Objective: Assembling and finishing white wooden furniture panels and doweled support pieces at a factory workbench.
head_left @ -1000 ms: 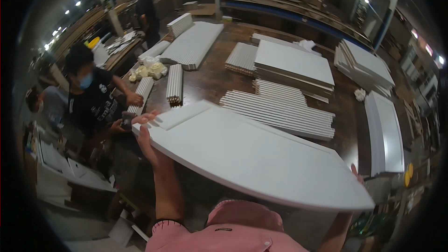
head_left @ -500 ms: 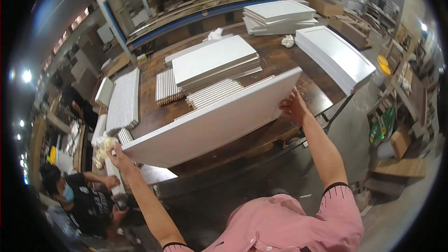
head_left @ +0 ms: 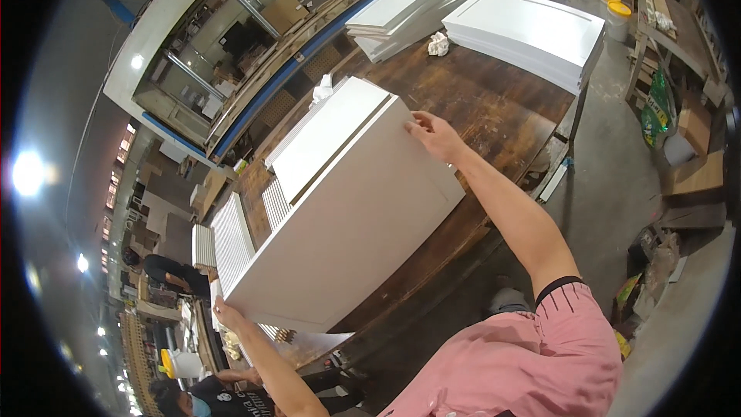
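A large white panel [head_left: 359, 220] slants across the view, tilted up on its edge above the brown table [head_left: 494, 100]. At its lower left corner my left hand [head_left: 229, 315] is closed on the edge. My right hand [head_left: 436, 137] grips the upper right corner, the fingers curled over the rim. Directly behind the panel lies a stack of white boards [head_left: 333, 125], partly covered by it. White strips stacked side by side [head_left: 230, 230] lie to the left of that stack, their near ends hidden.
White framed panels [head_left: 525, 31] are piled at the table's right end, and more boards [head_left: 409, 11] at the back. A crumpled white cloth [head_left: 438, 44] lies between them. A co-worker in black [head_left: 247, 403] is close at the lower left. Beyond the table stands a blue-edged machine frame [head_left: 301, 58].
The panel has swung round, its right end moving left and farther back, its left end coming nearer. Both hands have stayed on it. The view has turned too.
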The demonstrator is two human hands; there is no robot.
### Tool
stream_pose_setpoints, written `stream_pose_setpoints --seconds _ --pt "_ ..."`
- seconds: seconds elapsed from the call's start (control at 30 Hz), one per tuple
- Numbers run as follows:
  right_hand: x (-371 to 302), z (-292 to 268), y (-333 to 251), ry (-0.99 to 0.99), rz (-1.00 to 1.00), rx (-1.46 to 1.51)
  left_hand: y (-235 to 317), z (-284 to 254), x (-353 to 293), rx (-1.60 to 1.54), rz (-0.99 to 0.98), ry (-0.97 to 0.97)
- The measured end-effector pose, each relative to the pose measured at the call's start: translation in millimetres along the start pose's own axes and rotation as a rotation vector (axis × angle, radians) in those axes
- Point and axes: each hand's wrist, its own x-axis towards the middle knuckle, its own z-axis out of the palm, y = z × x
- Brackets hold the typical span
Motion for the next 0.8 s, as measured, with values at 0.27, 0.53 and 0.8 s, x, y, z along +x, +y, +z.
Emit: stream_pose_setpoints --seconds 0.27,0.53,0.8 --pt "18 13 12 0.066 -0.035 0.145 0 29 -2 -0.087 -0.13 -0.022" --pt "15 43 22 0.138 -0.037 0.352 -52 -117 100 0.522 0.475 0.264" --pt "7 -44 120 0.479 -0.188 -0.092 -42 -30 -1 0.301 0.392 0.276"
